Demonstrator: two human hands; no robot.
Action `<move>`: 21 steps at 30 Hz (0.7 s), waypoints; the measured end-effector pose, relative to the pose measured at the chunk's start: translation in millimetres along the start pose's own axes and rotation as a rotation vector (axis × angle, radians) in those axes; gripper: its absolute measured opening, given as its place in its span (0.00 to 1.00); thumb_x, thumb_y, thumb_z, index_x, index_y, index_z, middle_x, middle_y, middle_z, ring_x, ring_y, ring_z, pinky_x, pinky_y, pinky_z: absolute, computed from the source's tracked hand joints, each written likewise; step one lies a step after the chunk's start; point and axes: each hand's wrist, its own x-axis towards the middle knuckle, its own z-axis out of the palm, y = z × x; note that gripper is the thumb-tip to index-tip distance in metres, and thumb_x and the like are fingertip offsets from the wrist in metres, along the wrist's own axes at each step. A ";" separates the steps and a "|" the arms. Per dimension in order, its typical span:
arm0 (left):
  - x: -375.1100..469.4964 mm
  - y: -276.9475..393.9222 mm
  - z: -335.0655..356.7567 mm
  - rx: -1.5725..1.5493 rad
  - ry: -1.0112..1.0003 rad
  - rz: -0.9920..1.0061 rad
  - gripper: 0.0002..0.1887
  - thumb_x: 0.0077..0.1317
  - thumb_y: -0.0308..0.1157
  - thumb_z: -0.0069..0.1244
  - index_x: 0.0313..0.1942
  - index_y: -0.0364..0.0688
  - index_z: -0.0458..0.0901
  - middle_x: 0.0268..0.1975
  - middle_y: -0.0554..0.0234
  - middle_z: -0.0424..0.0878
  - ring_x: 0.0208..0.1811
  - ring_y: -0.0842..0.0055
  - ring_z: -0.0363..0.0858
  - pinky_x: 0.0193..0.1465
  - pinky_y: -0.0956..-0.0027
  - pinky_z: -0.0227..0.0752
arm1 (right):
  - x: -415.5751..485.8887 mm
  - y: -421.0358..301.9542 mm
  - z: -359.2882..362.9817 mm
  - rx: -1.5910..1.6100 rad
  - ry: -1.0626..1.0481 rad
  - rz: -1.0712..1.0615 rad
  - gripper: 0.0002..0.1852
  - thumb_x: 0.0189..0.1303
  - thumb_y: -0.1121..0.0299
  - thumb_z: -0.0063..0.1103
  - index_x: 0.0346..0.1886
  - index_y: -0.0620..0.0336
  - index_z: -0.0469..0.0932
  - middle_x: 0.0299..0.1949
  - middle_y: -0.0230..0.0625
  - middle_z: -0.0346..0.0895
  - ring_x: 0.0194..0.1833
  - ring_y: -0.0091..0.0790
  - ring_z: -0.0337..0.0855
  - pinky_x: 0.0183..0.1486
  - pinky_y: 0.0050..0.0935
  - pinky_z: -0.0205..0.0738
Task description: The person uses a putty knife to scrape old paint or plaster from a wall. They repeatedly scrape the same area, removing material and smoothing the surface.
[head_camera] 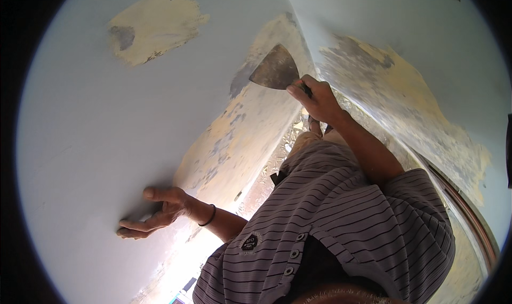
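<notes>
My right hand grips a putty knife by its handle. The broad, stained metal blade of the knife lies over a patch of cream filler low on the light blue wall, near the corner; whether it touches the wall I cannot tell. At the lower left, my left hand is empty, thumb and fingers spread, with its fingertips at the wall. A dark band circles that wrist.
Another cream patch marks the wall at the upper left. The adjoining wall bears a long rough patch on the right. Debris-strewn floor shows between the walls around my feet. A brownish curved strip runs along the lower right.
</notes>
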 end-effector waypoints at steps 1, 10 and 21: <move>-0.4 -0.1 -0.2 -0.003 0.002 -0.001 0.43 0.70 0.61 0.50 0.74 0.38 0.65 0.77 0.34 0.56 0.80 0.49 0.54 0.62 0.40 0.76 | 7.9 -10.9 -1.8 -0.049 -0.025 -0.011 0.25 0.73 0.46 0.63 0.42 0.64 0.81 0.20 0.37 0.77 0.21 0.31 0.79 0.28 0.36 0.72; 0.2 1.3 -1.2 0.018 0.001 -0.007 0.43 0.70 0.62 0.51 0.74 0.39 0.65 0.75 0.32 0.58 0.75 0.46 0.62 0.61 0.34 0.70 | 9.7 -11.7 -12.9 -0.139 -0.087 -0.004 0.24 0.76 0.48 0.61 0.33 0.62 0.77 0.15 0.31 0.67 0.19 0.23 0.65 0.24 0.32 0.62; -1.1 -1.9 -1.2 0.009 -0.041 -0.019 0.44 0.72 0.62 0.46 0.76 0.36 0.61 0.78 0.35 0.50 0.79 0.49 0.56 0.61 0.44 0.79 | 4.7 -9.6 -9.7 -0.075 -0.071 -0.031 0.24 0.77 0.49 0.59 0.31 0.62 0.76 0.15 0.29 0.66 0.20 0.21 0.65 0.23 0.31 0.61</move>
